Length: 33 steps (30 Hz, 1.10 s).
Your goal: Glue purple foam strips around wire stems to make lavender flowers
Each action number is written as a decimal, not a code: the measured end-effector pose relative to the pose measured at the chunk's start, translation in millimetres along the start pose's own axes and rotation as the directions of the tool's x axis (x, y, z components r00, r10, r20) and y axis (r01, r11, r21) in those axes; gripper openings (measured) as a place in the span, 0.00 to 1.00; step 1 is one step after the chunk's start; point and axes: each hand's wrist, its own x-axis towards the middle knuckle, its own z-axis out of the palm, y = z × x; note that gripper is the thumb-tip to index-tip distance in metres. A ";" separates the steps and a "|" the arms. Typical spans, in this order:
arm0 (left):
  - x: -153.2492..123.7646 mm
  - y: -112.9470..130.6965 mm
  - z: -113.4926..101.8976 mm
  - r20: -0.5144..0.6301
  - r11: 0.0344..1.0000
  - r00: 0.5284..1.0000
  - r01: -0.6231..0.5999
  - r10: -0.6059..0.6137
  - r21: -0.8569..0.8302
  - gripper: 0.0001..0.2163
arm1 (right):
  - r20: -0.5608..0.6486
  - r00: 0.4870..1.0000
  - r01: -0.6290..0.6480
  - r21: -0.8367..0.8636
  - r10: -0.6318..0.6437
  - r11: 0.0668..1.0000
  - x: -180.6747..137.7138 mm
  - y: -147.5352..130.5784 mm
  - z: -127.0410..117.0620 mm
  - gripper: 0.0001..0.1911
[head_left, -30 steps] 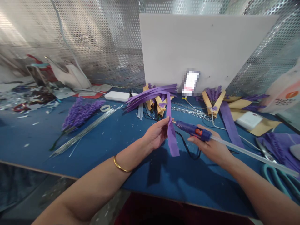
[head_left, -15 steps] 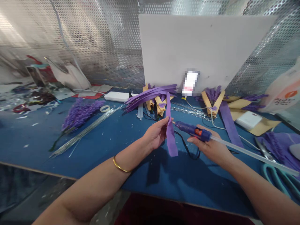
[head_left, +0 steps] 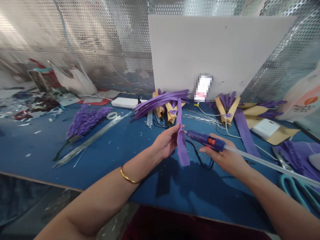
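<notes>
Mid-table, my left hand [head_left: 168,142] pinches a purple strip [head_left: 183,151], whose wider lower end hangs below the fingers. My right hand [head_left: 228,155] is wrapped round a dark blue hot glue gun [head_left: 205,139], with a long clear glue stick [head_left: 260,159] running out of its back to the right. The gun's nozzle points left and is at the strip beside my left fingertips; whether it touches cannot be made out. Behind my left hand lie several purple strips [head_left: 162,100] across small paper-wrapped bouquets [head_left: 172,115].
Purple lavender stems [head_left: 85,123] and thin wires [head_left: 92,141] lie on the left. A white power strip [head_left: 126,103], a lit phone [head_left: 203,88] and a wrapped bouquet [head_left: 227,108] stand along the back. Teal-handled scissors [head_left: 291,186] and a white box [head_left: 265,128] are at right.
Almost nothing has moved. The lower end of the purple strip has shifted very slightly, and the glue gun's nozzle sits a touch further left and lower.
</notes>
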 end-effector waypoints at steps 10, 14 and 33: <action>1.7 1.3 -2.4 -0.006 0.999 0.999 -0.041 0.041 0.006 0.06 | -0.004 1.000 -0.010 -0.002 0.010 1.000 -1.1 -1.7 -0.7 0.18; 2.7 1.3 -3.2 -0.016 0.999 0.999 -0.049 0.049 0.009 0.06 | -0.012 1.000 -0.008 -0.029 0.007 1.000 -1.0 -0.6 -0.5 0.18; 4.9 3.2 -3.1 -0.015 0.996 0.997 -0.070 0.070 -0.048 0.06 | -0.009 1.000 0.023 -0.048 -0.024 0.999 -2.0 -3.4 -2.6 0.18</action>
